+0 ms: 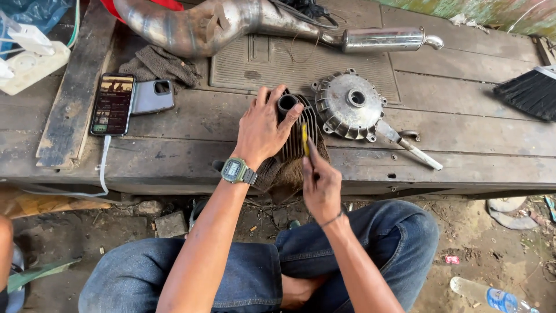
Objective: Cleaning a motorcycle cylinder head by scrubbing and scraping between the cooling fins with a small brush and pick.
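A dark, ribbed metal cylinder (296,130) with thin cooling fins is gripped from above by the left hand (263,130), at the front edge of the weathered plank counter (475,145). A slim yellow-handled tool (305,139) is pinched in the clenched right hand (321,185) and laid against the fins. Just beside the cylinder, a round cast-metal hub plate (349,105) with a lever arm is seen. A dull curved exhaust pipe (231,23) lies behind.

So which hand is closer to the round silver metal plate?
The right hand. It sits just below and left of the round silver plate, holding a small yellow tool. The left hand grips the finned cylinder, farther left.
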